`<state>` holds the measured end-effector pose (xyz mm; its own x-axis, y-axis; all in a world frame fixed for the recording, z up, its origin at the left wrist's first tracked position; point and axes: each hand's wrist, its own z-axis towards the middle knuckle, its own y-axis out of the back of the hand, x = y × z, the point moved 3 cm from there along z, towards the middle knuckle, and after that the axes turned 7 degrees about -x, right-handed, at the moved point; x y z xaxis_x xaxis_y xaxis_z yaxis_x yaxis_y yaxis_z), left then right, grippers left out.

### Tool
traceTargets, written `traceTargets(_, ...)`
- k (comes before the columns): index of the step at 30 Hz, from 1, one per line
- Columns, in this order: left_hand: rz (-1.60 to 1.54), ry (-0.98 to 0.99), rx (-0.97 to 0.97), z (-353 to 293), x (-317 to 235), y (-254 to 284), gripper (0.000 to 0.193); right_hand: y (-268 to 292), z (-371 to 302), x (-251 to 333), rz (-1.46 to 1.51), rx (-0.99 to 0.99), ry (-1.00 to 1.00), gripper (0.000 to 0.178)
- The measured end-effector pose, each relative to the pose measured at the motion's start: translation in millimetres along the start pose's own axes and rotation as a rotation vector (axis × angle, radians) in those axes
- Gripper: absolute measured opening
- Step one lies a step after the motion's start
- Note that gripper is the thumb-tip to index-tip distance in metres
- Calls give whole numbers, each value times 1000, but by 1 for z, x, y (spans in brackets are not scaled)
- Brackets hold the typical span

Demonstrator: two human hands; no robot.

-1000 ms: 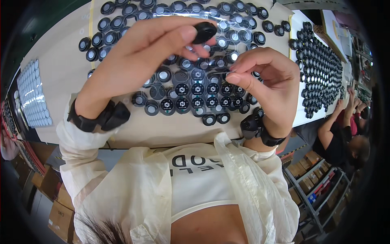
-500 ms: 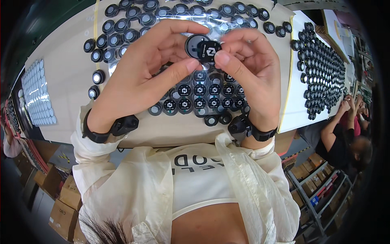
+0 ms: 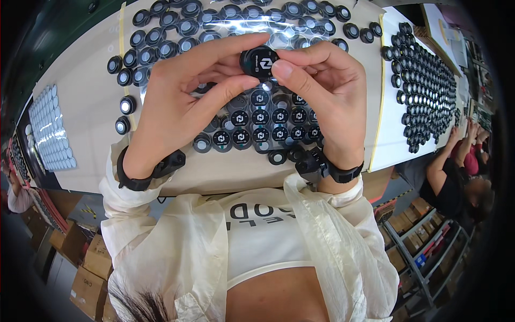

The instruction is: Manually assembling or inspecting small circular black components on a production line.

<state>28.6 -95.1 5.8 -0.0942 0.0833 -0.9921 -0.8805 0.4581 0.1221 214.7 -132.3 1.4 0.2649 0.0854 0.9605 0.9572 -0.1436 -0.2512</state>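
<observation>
Above the table's middle, my left hand (image 3: pixel 185 94) grips a round black part (image 3: pixel 246 62) by its rim, its thumb low and its index finger stretched across the top. My right hand (image 3: pixel 335 88) pinches a thin black disc (image 3: pixel 263 63) with a white emblem between thumb and index finger. The disc lies over the face of the round part, covering most of it; whether it is seated flush I cannot tell. Below my hands, several similar emblem discs (image 3: pixel 260 117) lie in rows on clear plastic sheeting.
Many round black parts with pale centres (image 3: pixel 169 49) stand on the table beyond my hands. More are on a white board (image 3: pixel 394 115) at right. Pale round pieces (image 3: pixel 51 129) lie in a sheet at far left. A co-worker's arm (image 3: pixel 442 169) reaches in at right; cartons (image 3: pixel 86 290) stand lower left.
The emblem disc has moved left onto the round part, which it earlier overlapped only at the edge. It has also turned, and both hands have shifted slightly left.
</observation>
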Motion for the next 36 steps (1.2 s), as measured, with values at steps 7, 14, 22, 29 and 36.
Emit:
traceTargets(7,99,-43,-5,0,1,-1,47,0,1,-2,-39,-18,10,14)
traceTargets(14,179,-60,-48,-1,2,-3,47,-3,0,-5,-93,-69,14,14)
traceTargets(22,205,-48,-97,-2,9,-6,44,-5,1,-10,-303,-118,81,10)
traceTargets(29,150,35,-127,2,15,2,36,-15,-1,-12,-722,-106,482,20)
traceTargets(36,1192,-399,-472,70,1,121,28,-12,3,-7,-662,42,346,45)
